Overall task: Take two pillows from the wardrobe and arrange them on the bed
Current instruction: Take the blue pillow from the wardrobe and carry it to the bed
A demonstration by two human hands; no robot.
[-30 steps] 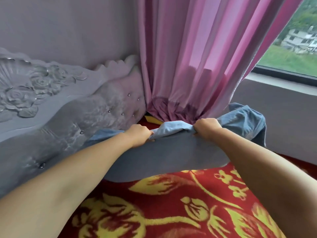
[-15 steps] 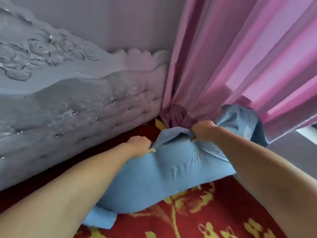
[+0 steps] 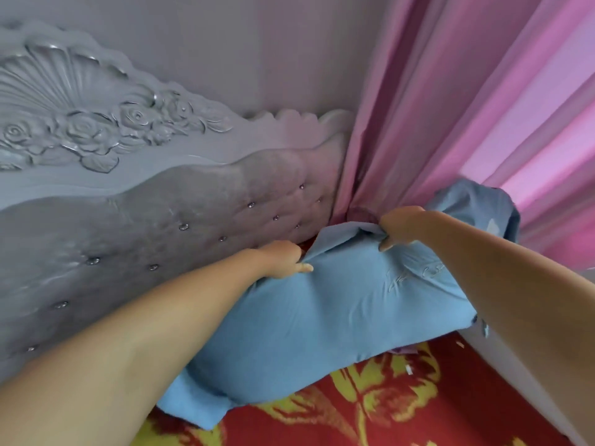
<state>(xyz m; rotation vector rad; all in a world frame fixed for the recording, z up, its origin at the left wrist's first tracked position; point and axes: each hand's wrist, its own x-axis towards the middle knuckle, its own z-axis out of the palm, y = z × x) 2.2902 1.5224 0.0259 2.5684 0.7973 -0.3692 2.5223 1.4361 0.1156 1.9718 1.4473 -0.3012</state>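
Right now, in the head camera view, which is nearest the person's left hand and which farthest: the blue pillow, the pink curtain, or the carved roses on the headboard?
1. Blue pillow: the left hand grips its top edge.
2. Pink curtain: up and to the right, behind the pillow.
3. Carved roses: far to the upper left, high on the headboard.

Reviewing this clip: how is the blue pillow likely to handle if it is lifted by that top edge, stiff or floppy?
Probably floppy: the blue pillow bulges and creases, and its cover bunches where the left hand and right hand pinch it. Likely light for its size, since a fabric-edge grip seems to be enough. It should not roll or slide much on the bedspread.
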